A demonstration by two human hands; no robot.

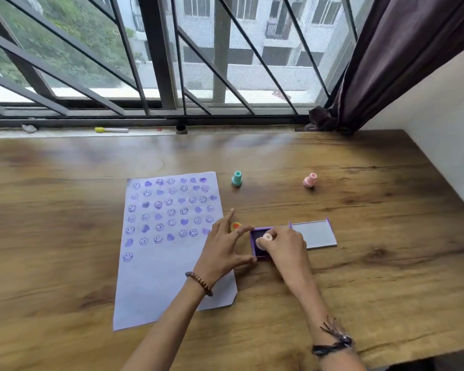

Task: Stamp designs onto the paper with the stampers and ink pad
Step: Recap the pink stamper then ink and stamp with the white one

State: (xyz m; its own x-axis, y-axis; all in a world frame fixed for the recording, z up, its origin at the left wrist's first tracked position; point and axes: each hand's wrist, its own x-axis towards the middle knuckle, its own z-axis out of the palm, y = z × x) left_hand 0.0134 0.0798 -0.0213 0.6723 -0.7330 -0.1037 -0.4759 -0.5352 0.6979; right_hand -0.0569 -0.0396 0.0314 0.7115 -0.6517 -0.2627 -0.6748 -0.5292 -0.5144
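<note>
Right hand (284,247): closed around a pale pink stamper (264,240), which is held at its top by the fingertips and is pressed down on the dark pad surface.
Left hand (223,247): spread open with nothing grasped; its thumb and fingertips are laid against the left edge of the ink pad, with the heel of the hand over the right margin of the paper.
Ink pad (260,246): a purple case with a dark inked surface, found directly under the right hand and just right of the left fingertips; it is largely covered by the right hand.
Ink pad lid (313,233): hinged open and laid flat on the table, just right of the right hand, its pale inner face turned up.
Paper (169,253): a pale lilac sheet laid left of both hands; its upper part is filled with rows of purple smiley faces and hearts, and its lower part is unprinted.
Teal stamper (236,179): stood upright beyond the left hand, just past the top right corner of the paper, well apart from both hands.
Pink stamper (310,180): tipped at a slant beyond the right hand, well apart from it.
Orange round item (235,226): partly hidden behind the left fingers; its nature cannot be told.
Table (373,263): a wood-grain surface on which all the items are carried.
Wrists: a bead bracelet (200,283) is worn on the left, a dark thread band (332,344) on the right.
</note>
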